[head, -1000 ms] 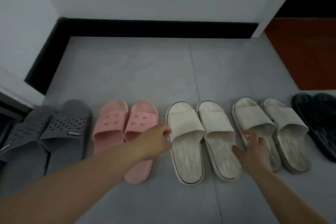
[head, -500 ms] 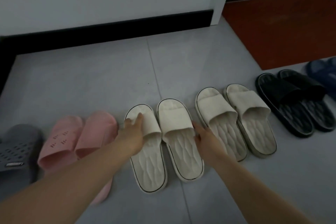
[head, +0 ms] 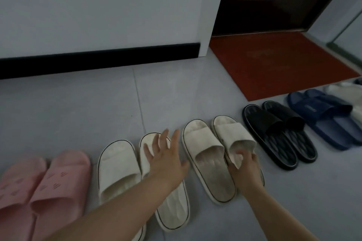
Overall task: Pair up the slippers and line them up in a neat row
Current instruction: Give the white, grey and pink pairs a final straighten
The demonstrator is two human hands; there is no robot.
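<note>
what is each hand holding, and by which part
The right hand pinches the cream slipper beside the black pair by the back edge of its strap. The left hand is spread open over another cream slipper, gripping nothing.

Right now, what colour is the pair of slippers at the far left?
The slippers are pink, with small line marks on the straps; the head view shows them.

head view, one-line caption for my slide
Left hand spread over one cream slipper; right hand grips the next pair's beige slipper by its strap.
</note>
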